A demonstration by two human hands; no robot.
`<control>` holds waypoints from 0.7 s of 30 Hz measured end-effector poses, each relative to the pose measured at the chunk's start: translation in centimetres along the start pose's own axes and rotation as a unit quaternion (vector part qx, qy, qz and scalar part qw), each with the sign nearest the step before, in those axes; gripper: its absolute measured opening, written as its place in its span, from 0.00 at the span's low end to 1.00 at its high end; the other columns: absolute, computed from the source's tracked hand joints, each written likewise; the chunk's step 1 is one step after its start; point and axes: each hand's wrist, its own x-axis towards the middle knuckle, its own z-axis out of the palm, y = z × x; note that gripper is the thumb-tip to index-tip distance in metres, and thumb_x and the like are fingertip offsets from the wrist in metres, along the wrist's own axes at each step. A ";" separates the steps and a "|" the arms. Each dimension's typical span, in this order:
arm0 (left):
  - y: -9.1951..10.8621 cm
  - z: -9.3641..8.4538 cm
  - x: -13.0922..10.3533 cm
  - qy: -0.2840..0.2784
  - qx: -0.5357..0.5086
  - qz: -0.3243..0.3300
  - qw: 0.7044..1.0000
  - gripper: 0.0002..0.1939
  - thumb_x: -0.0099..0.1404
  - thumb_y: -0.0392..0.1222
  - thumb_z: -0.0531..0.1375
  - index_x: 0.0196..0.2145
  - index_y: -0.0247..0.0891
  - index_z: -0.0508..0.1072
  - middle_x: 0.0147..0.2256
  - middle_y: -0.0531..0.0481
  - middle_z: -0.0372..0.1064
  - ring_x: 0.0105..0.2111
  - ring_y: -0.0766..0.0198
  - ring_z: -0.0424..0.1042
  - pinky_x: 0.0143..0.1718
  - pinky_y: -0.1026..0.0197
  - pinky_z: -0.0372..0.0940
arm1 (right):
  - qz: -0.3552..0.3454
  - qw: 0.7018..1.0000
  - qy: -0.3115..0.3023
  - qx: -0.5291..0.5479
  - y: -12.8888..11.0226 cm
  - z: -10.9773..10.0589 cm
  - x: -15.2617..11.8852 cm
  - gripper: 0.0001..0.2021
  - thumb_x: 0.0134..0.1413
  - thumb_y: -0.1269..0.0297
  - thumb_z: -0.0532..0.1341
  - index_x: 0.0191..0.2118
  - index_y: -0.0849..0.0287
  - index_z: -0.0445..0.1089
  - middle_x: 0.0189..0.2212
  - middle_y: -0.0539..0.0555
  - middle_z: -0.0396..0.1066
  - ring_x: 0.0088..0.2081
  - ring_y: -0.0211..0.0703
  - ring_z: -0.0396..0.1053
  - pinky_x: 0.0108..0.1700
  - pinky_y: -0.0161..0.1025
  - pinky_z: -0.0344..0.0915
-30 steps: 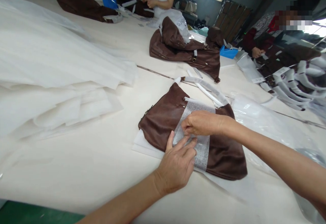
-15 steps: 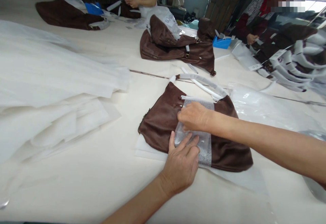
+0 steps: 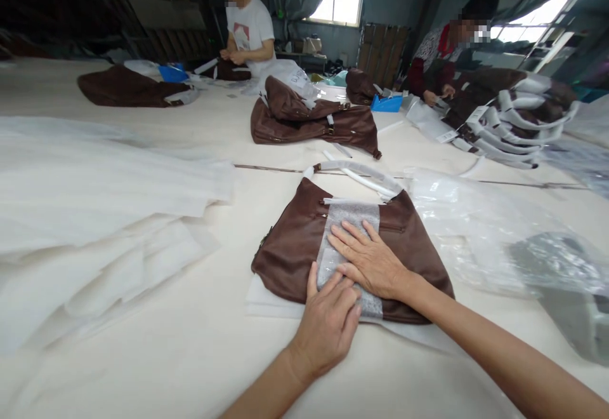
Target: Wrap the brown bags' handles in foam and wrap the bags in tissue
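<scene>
Spread flat, the right hand grips nothing in the head view; its palm and fingers lie across a grey wrapping strip, seemingly to keep it smooth. At its seven o'clock, the left hand has thumb and forefinger apart, touching the strip's lower left part, probably to steady it; whether its fingertips pinch an edge, I cannot tell. Beneath the strip lies the brown handbag, its wrapped handle at twelve o'clock, perhaps covered against scuffs. White paper shows under the bag at seven o'clock, likely shielding it from the table. Clear plastic lies at three o'clock, large white sheets at nine.
</scene>
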 end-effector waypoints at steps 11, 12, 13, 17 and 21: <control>-3.4 -6.7 6.7 -0.029 0.234 0.015 0.972 0.23 0.75 0.48 0.46 0.63 0.39 0.63 0.64 0.42 0.59 0.67 0.47 0.52 0.64 0.32 0.49 | 0.097 0.995 -0.007 0.006 0.8 -4.6 -1.1 0.30 0.70 0.49 0.45 0.70 0.58 0.50 0.72 0.58 0.41 0.72 0.60 0.36 0.67 0.68 0.41; -4.1 -6.2 7.3 -0.059 0.262 0.019 0.963 0.25 0.75 0.50 0.46 0.65 0.40 0.60 0.66 0.42 0.54 0.68 0.45 0.49 0.64 0.29 0.48 | 0.108 0.994 -0.008 -0.015 0.9 -4.1 -1.3 0.30 0.69 0.48 0.47 0.70 0.58 0.51 0.71 0.60 0.43 0.71 0.63 0.38 0.66 0.70 0.42; -4.8 -5.5 7.6 -0.083 0.285 0.022 0.955 0.27 0.75 0.51 0.47 0.66 0.41 0.57 0.68 0.42 0.50 0.68 0.44 0.47 0.63 0.27 0.46 | 0.116 0.993 -0.010 -0.030 1.0 -3.4 -1.5 0.30 0.68 0.48 0.49 0.70 0.57 0.52 0.71 0.61 0.45 0.71 0.66 0.40 0.65 0.72 0.42; -7.0 -2.9 7.3 -0.104 0.341 0.041 0.933 0.30 0.73 0.54 0.48 0.69 0.43 0.51 0.70 0.44 0.43 0.69 0.43 0.43 0.63 0.25 0.44 | 0.123 0.991 0.000 -0.047 1.2 -0.9 -2.1 0.32 0.65 0.47 0.55 0.70 0.51 0.51 0.71 0.60 0.46 0.70 0.69 0.41 0.63 0.76 0.41; -7.7 -2.3 6.4 -0.079 0.361 0.053 0.928 0.31 0.73 0.54 0.48 0.69 0.43 0.50 0.71 0.45 0.39 0.70 0.45 0.41 0.65 0.28 0.38 | 0.132 0.991 0.012 -0.031 1.2 0.0 -2.2 0.33 0.64 0.45 0.55 0.70 0.49 0.51 0.71 0.58 0.44 0.70 0.67 0.39 0.64 0.75 0.38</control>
